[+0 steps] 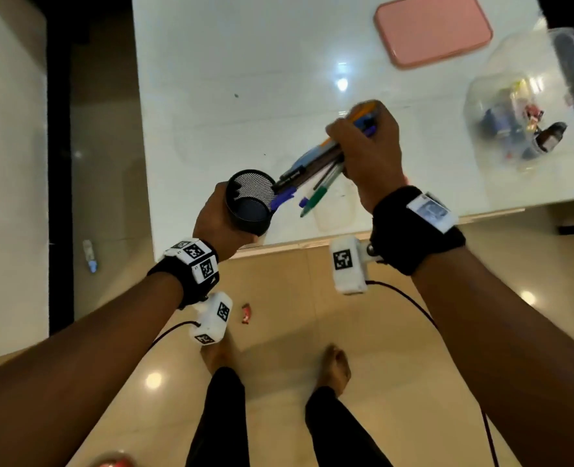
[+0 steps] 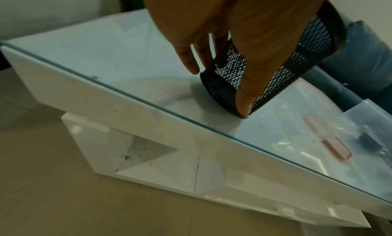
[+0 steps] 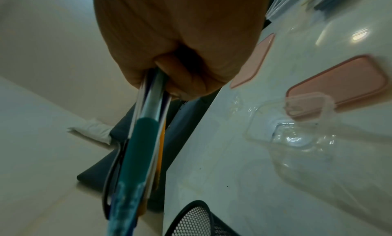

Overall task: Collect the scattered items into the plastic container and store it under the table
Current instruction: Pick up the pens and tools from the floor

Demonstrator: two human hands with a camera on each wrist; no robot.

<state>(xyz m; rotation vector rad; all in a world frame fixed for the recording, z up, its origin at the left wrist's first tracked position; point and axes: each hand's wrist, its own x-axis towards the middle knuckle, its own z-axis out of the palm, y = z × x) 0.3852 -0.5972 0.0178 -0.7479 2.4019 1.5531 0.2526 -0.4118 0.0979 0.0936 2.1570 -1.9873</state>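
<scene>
My left hand [image 1: 223,217] grips a black mesh pen cup [image 1: 250,200] above the table's near edge, tilted with its mouth up and to the right. In the left wrist view my fingers [image 2: 244,103] wrap the pen cup [image 2: 233,82]. My right hand [image 1: 368,146] holds a bundle of several pens [image 1: 312,173], their tips pointing down toward the cup's rim; the pens [image 3: 146,139] and the cup [image 3: 195,221] also show in the right wrist view. The clear plastic container [image 1: 528,106] stands at the right of the table with small items inside. Its pink lid [image 1: 432,28] lies at the far side.
The white glass-topped table [image 1: 245,62] has open shelves beneath [image 2: 148,152]. A small clear tub [image 1: 332,210] sits near the front edge. On the floor lie a red wrapper [image 1: 247,313] and a small bottle [image 1: 90,256]. My bare feet [image 1: 336,365] stand close to the table.
</scene>
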